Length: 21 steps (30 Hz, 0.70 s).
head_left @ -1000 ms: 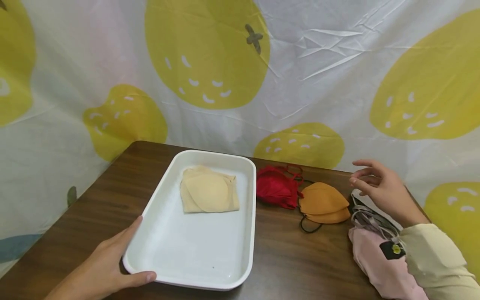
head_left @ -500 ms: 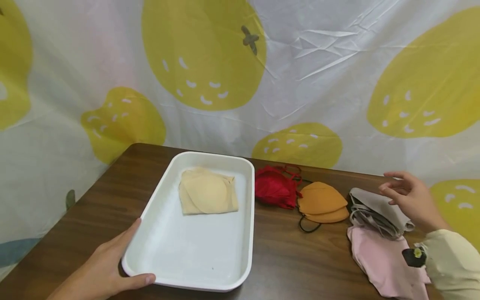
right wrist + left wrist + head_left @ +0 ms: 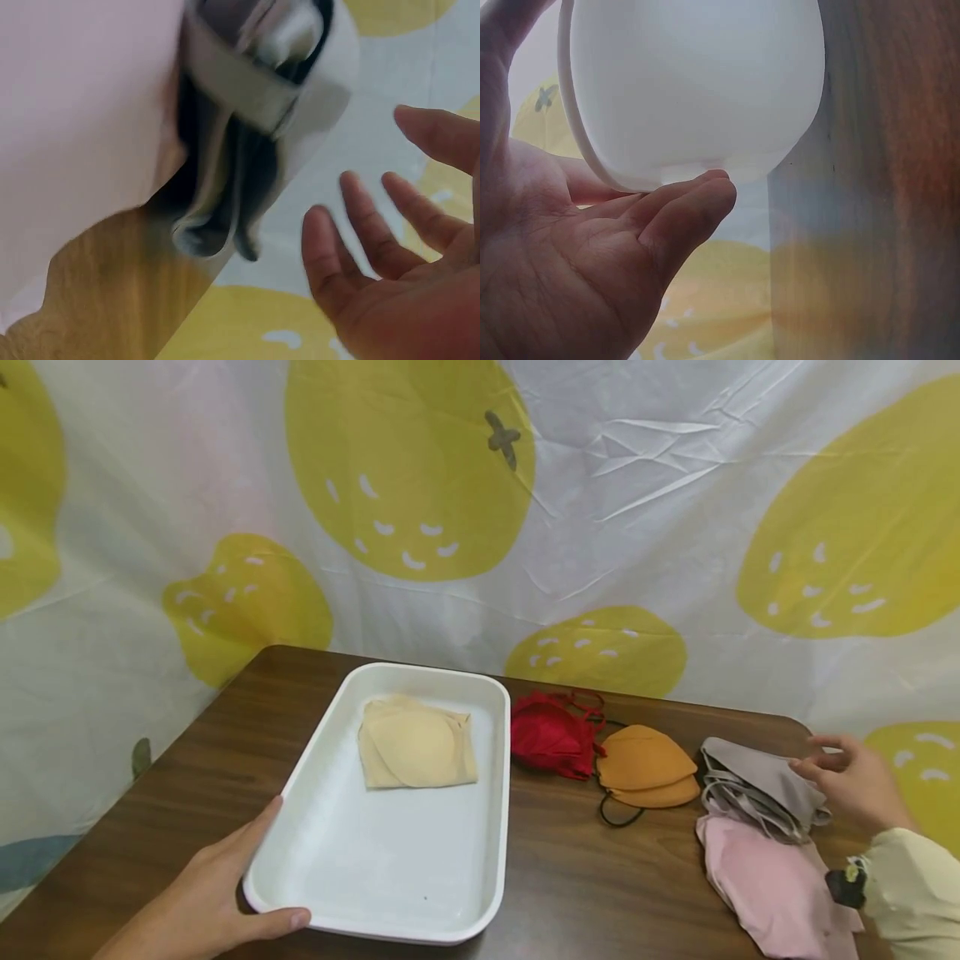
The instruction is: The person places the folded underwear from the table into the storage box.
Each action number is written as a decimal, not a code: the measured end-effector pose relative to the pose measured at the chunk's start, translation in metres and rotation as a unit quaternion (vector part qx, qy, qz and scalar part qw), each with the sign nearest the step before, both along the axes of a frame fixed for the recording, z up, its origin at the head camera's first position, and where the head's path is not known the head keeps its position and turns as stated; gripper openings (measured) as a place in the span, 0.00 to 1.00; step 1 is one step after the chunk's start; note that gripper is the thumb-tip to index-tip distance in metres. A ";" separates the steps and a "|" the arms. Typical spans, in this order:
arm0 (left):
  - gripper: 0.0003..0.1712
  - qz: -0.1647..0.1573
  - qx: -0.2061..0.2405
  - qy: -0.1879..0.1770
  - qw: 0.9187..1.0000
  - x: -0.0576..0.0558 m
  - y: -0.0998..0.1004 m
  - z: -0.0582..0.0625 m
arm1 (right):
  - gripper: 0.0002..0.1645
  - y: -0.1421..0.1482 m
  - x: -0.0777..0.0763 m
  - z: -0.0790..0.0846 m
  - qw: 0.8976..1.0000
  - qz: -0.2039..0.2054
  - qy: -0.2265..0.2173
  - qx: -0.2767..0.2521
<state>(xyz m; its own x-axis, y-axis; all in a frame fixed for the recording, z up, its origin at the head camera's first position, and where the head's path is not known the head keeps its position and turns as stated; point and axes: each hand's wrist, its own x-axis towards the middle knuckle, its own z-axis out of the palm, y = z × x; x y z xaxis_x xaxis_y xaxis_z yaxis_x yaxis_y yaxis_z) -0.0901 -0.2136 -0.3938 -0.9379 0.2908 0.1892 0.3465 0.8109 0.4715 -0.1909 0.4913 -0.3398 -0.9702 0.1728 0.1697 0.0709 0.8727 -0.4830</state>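
Note:
My left hand [image 3: 217, 881] holds the near-left corner of a white tray [image 3: 491, 827], thumb along the near wall and fingers against the left side. In the left wrist view the fingers [image 3: 697, 210] lie on the tray's outer wall. A folded beige bra [image 3: 420, 747] lies inside, toward the far end. At the right, my right hand [image 3: 862, 781] hovers at the right edge of a folded grey bra [image 3: 765, 777] with bundled straps. The right wrist view shows its fingers [image 3: 375, 240] spread apart from the grey bra, holding nothing.
On the brown table [image 3: 600, 877], a red bra [image 3: 551, 735] lies against the tray's right side. Beside it is an orange bra [image 3: 648, 768] with a black strap loop. A pink folded garment [image 3: 772, 881] lies in front of the grey one. A fruit-print curtain [image 3: 637, 527] hangs behind.
My right hand has moved right and down, from above the grey bra's left part to its right edge, uncovering the grey and pink pieces. The left hand and tray stay put.

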 end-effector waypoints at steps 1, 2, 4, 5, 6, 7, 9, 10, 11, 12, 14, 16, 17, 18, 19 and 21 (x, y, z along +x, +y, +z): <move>0.76 -0.001 0.001 -0.002 1.000 0.000 0.000 0.000 | 0.38 0.002 0.000 0.000 1.000 -0.009 -0.014 0.004; 0.76 -0.002 0.002 -0.005 1.000 0.000 0.000 0.000 | 0.40 0.004 0.000 -0.001 0.999 -0.017 -0.030 0.008; 0.76 -0.005 0.004 -0.011 1.000 -0.001 0.000 0.001 | 0.44 0.008 -0.001 -0.001 0.997 -0.027 -0.065 0.016; 0.75 -0.006 0.006 -0.015 1.000 -0.001 0.000 0.001 | 0.46 0.010 -0.001 -0.002 0.996 -0.029 -0.080 0.017; 0.75 -0.007 0.007 -0.017 1.000 -0.001 0.000 0.001 | 0.48 0.011 -0.002 -0.002 0.995 -0.029 -0.094 0.017; 0.76 -0.006 0.006 -0.015 1.000 -0.001 0.000 0.001 | 0.50 0.012 -0.002 -0.003 0.994 -0.028 -0.107 0.017; 0.76 -0.005 0.005 -0.013 1.000 -0.001 0.000 0.000 | 0.54 0.014 -0.003 -0.003 0.992 -0.021 -0.125 0.019; 0.76 -0.003 0.004 -0.013 1.000 -0.001 0.000 0.000 | 0.56 0.014 -0.003 -0.004 0.991 -0.015 -0.130 0.023; 0.76 -0.002 0.002 -0.010 1.000 0.000 -0.001 0.000 | 0.58 0.013 -0.004 -0.005 0.991 -0.011 -0.134 0.028; 0.76 0.000 0.000 -0.012 1.000 0.000 -0.001 -0.001 | 0.60 0.013 -0.005 -0.005 0.990 -0.004 -0.137 0.035; 0.75 -0.001 -0.002 -0.001 1.000 0.000 -0.002 -0.003 | 0.63 0.011 -0.007 -0.004 0.988 0.012 -0.147 0.051; 0.75 -0.001 -0.006 0.008 1.000 0.000 -0.002 -0.004 | 0.65 0.009 -0.010 -0.003 0.986 0.025 -0.156 0.060; 0.75 -0.002 -0.006 0.012 1.000 0.000 -0.003 -0.004 | 0.65 0.008 -0.010 -0.003 0.985 0.030 -0.159 0.061; 0.75 -0.001 -0.008 0.012 1.000 -0.001 -0.003 -0.004 | 0.66 0.007 -0.011 -0.003 0.984 0.037 -0.165 0.058; 0.75 -0.002 -0.010 0.019 1.000 -0.001 -0.003 -0.005 | 0.66 0.007 -0.011 -0.003 0.983 0.039 -0.174 0.053; 0.76 0.001 -0.012 0.010 1.000 -0.001 -0.002 -0.004 | 0.67 0.008 -0.012 -0.005 0.982 0.043 -0.179 0.040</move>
<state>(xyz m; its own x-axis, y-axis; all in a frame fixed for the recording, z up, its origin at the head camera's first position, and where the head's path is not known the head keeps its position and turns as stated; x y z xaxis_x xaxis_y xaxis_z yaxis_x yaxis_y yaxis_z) -0.0914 -0.2160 -0.3978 -0.9345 0.2941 0.2007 0.3544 0.8224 0.4450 -0.2029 0.4992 -0.3452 -0.9805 0.0872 -0.1762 0.1480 0.9174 -0.3695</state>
